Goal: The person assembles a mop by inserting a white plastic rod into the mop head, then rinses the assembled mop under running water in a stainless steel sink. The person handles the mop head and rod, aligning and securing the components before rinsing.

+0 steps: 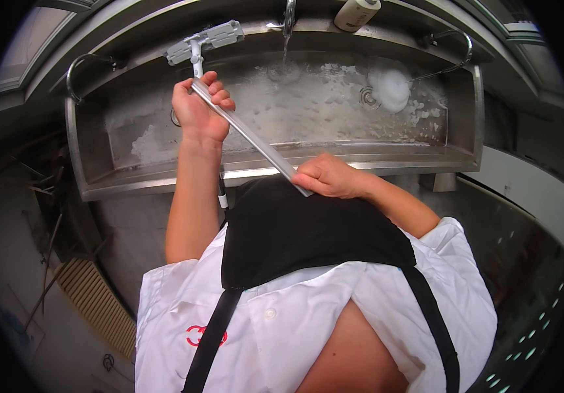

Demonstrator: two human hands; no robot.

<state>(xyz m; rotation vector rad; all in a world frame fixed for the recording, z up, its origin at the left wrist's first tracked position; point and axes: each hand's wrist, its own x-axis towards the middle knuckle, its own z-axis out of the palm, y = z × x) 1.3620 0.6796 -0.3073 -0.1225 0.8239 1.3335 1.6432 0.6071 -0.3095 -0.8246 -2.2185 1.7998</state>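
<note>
A squeegee with a wide pale grey-white head (205,42) and a white neck rises over the far left part of a steel sink. My left hand (203,108) is closed around it just below the neck, fingers curled. From this hand a flat silver metal bar (252,135) slants down to the right, toward my body. My left hand hides whether the bar and the white neck are joined. Near the bar's lower end, my right hand (330,177) is wrapped around it, close against the black apron (315,229).
The long stainless-steel sink (256,167) spans the space ahead. A middle tap (288,19) lets down a thin stream; curved taps stand left (79,72) and right (469,49). White foam (390,90) lies by the right drain. A pale bottle (356,14) stands on the back ledge.
</note>
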